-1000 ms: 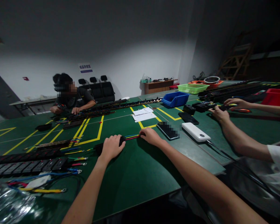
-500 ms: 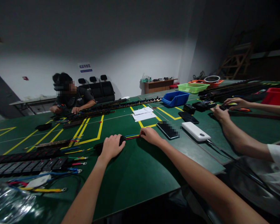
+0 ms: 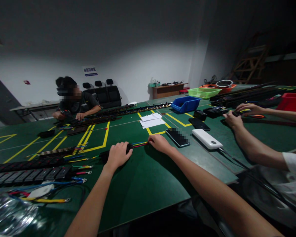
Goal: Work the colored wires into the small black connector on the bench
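Note:
My left hand (image 3: 118, 154) is wrapped over a black part (image 3: 104, 157) lying on the green table; most of that part is hidden beneath the palm. Out of its right end run thin blue, yellow and red wires (image 3: 139, 144). The fingers of my right hand (image 3: 159, 143) are pinched on the far ends of these wires, with the tips hidden. To the left of my left hand lie rows of black modules (image 3: 37, 176) with ring-ended leads in yellow, red and blue. A smartphone (image 3: 177, 137) rests just beyond my right hand.
A white power bank (image 3: 207, 139) with a cable lies right of the phone. Papers (image 3: 151, 120) and a blue bin (image 3: 185, 104) are farther back. A co-worker's hands (image 3: 239, 115) handle a dark part at right. Another person (image 3: 75, 100) works across the table. Clear plastic (image 3: 12, 214) lies front left.

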